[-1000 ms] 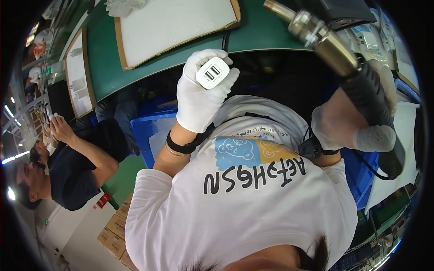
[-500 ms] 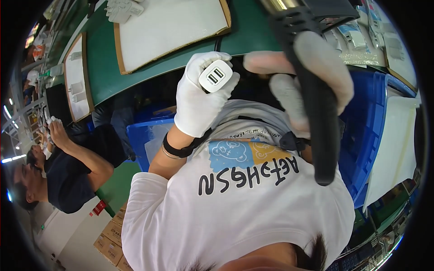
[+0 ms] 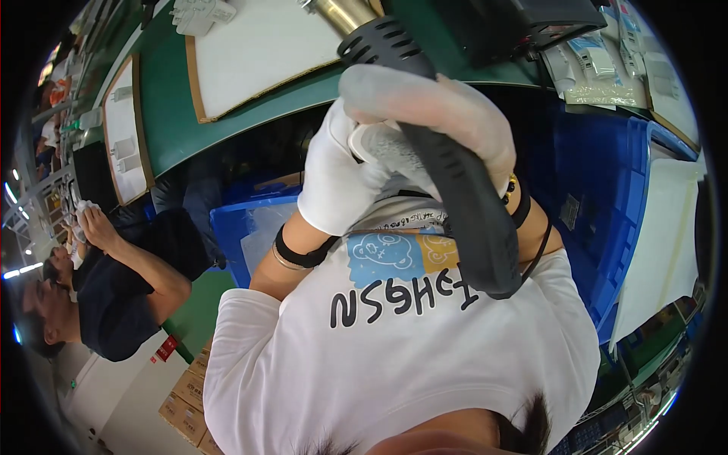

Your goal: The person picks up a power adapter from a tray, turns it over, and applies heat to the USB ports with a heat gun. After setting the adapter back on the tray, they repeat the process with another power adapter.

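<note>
My left hand (image 3: 337, 178), in a white glove, is closed around a white two-port USB charger. Only a sliver of the charger's edge seems to show, because my right hand is in front of it. My right hand (image 3: 455, 114), also gloved, is wrapped round the black handle of a heat gun (image 3: 474, 216). Its brass-coloured nozzle (image 3: 341, 14) points up and left over the bench. The fingertips of my right hand are at the charger, touching or very near my left fingers.
A white padded tray (image 3: 262, 57) lies on the green bench (image 3: 171, 125), with white chargers (image 3: 201, 14) at its far left. Blue crates (image 3: 599, 189) stand on both sides of me. Bagged parts (image 3: 595, 64) lie at far right. Another person (image 3: 129, 280) works at left.
My right hand and the heat gun have swung left, over my left hand. The charger's port face, seen before, is now covered. My left hand has barely moved.
</note>
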Demonstrator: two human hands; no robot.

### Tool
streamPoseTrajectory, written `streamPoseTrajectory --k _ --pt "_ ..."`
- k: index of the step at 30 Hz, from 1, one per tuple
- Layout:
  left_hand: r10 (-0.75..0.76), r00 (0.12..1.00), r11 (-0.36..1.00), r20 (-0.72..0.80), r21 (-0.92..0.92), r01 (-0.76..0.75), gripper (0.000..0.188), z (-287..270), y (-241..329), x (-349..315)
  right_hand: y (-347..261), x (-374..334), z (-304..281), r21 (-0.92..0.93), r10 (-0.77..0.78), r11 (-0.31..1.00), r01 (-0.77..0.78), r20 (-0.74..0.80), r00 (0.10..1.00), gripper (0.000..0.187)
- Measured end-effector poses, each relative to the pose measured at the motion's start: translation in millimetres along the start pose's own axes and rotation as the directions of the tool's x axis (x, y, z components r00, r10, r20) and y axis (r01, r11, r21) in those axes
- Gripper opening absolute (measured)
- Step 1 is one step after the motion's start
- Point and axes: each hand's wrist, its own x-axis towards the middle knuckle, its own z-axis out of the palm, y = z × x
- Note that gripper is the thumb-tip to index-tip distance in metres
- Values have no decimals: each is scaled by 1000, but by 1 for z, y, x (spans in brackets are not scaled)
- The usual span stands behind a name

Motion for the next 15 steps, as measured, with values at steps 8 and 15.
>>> streamPoseTrajectory --k 8,15 --pt "83 996 996 40 16 -84 31 1 10 2 -16 -2 -15 -15 58 998 -57 103 993 42" --pt "9 995 988 -101 -154 -25 31 6 3 5 -26 -1 -29 12 138 990 -138 -165 976 46"
